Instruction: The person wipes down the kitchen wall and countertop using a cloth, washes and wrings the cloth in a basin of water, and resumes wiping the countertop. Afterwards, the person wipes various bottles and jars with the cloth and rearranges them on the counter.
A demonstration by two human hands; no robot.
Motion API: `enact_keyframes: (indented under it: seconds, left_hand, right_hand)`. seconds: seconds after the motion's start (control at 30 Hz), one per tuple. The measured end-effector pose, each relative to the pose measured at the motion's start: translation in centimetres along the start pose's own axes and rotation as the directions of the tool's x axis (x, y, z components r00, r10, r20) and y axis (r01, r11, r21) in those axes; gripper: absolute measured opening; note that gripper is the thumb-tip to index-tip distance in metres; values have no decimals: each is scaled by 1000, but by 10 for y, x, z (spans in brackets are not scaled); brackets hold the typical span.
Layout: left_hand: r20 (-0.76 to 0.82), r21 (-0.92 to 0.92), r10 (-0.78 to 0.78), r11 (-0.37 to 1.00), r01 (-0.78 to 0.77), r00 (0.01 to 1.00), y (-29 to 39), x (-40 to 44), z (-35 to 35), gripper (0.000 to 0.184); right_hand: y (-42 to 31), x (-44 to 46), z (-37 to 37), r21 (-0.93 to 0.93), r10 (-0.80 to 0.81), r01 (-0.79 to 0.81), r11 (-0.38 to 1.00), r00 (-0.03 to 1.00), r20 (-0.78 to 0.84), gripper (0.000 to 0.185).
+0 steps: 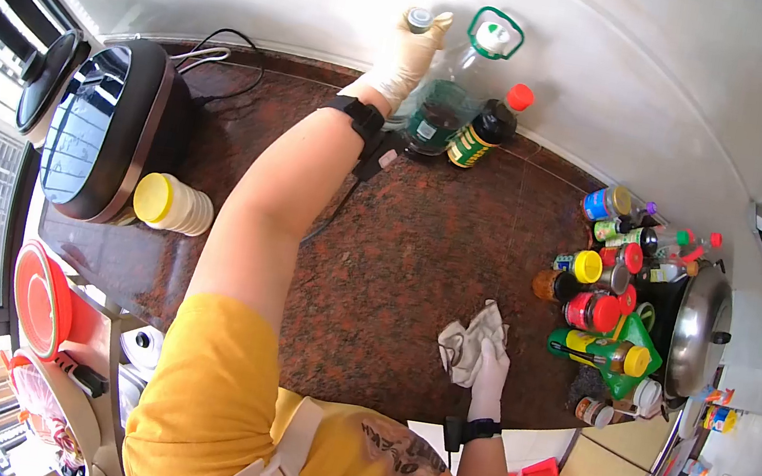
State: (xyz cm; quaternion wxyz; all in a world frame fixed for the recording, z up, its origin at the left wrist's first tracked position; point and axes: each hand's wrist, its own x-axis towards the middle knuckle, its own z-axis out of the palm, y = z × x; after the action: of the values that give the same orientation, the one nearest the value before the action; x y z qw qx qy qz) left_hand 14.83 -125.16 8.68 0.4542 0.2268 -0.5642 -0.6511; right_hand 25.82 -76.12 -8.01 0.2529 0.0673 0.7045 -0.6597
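Observation:
My left hand [401,62], in a pale glove, reaches to the wall side of the counter. Its fingers are closed round what seems to be a bottle, with a grey cap [420,19] showing above them; the hand hides most of its body. Just right of it stand a large clear jug [444,110] with a green handle and a dark sauce bottle [478,136] with a red cap. My right hand [489,377], also gloved, grips a crumpled whitish cloth [474,341] against the brown speckled countertop [396,270], near the front edge.
A black appliance [112,129] and a yellow-lidded container [174,204] stand at the left. Several jars and bottles [606,282] crowd the right, beside a lidded metal pan [702,330]. A black cable [252,46] lies along the back.

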Motion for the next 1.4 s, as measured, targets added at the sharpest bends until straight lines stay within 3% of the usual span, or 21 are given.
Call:
enact_keyframes:
  seconds: [0.13, 0.17, 0.27, 0.33, 0.47, 0.5, 0.53, 0.57, 0.63, 0.7, 0.73, 0.83, 0.9, 0.97, 1.07, 1.17, 1.23, 1.3, 1.33, 1.37, 1.4]
  left_hand:
    - [5, 140, 47, 989, -48, 999, -13, 8, -4, 27]
    - [33, 28, -6, 1000, 5, 999, -12, 8, -2, 25]
    - [136, -31, 34, 999, -30, 990, -2, 6, 0, 22]
    - [140, -38, 131, 991, -127, 981, -14, 12, -1, 31]
    - [49, 93, 173, 980, -177, 984, -16, 16, -8, 38]
    - [22, 223, 252, 942, -251, 967, -15, 18, -14, 42]
    - [4, 352, 335, 881, -315, 942, -14, 20, -20, 45]
    - [20, 342, 422, 849, -403, 906, -10, 19, -23, 43]
    - [-88, 586, 753, 568, -577, 652, 4, 18, -24, 49]
    - [79, 600, 855, 370, -709, 513, 60, -26, 5, 54]
    - [168, 483, 857, 359, -798, 487, 79, -46, 24, 57]
    - [445, 364, 660, 483, -796, 605, 105, -110, 92, 62]
    - [615, 280, 592, 453, -847, 520, 85, -135, 145, 61]
    - [685, 274, 475, 535, -799, 553, 55, -171, 203, 58]
    - [743, 344, 86, 802, -489, 664, 8, -221, 292, 74]
    - [762, 307, -237, 952, -14, 603, -54, -245, 378, 95]
    - [769, 341, -306, 939, 46, 561, -68, -255, 425, 102]
    - [667, 130, -225, 974, 186, 710, -88, -264, 462, 90]
    - [731, 232, -306, 952, 200, 610, -89, -256, 472, 71]
    - [696, 247, -305, 952, 182, 650, -98, -256, 481, 51]
    - [666, 240, -291, 955, 173, 687, -108, -254, 484, 49]
  right_hand:
    - [10, 7, -3, -12, -4, 4, 1000, 1000, 4, 32]
    - [13, 6, -7, -59, -4, 5, 998, 1000, 13, 34]
    - [14, 5, -10, -102, 33, -34, 994, 999, -15, 33]
    - [22, 7, -14, -84, 58, -62, 995, 997, -46, 32]
    - [23, 9, -16, -50, 87, -86, 995, 996, 18, 32]
    - [21, 8, -16, -43, 105, -103, 994, 993, 47, 31]
    - [19, 7, -17, -86, 101, -95, 992, 993, 62, 31]
    - [17, 7, -18, -69, 97, -93, 993, 994, 56, 31]
    - [16, 5, -20, -128, 73, -60, 990, 992, 100, 32]
    - [17, 8, -25, -131, 80, -62, 989, 988, 134, 33]
    - [19, 8, -28, -157, 97, -70, 985, 980, 173, 34]
    - [23, 10, -33, -107, 85, -58, 993, 962, 259, 34]
    - [23, 11, -40, -52, 38, -21, 998, 940, 340, 36]
    - [17, 12, -47, -13, 66, -67, 998, 911, 408, 36]
    - [13, 8, -71, 15, 73, -92, 996, 870, 487, 29]
    - [12, -5, -115, 31, 14, -36, 999, 845, 535, 22]
    - [2, -18, -150, 27, 119, -151, 988, 867, 484, 21]
    - [2, -23, -177, 48, 225, -281, 959, 850, 475, 19]
    - [21, -22, -184, 115, 197, -276, 954, 869, 455, 18]
    - [27, -23, -189, 181, 171, -271, 946, 885, 432, 18]
    - [32, -23, -193, 159, 140, -231, 960, 886, 442, 17]
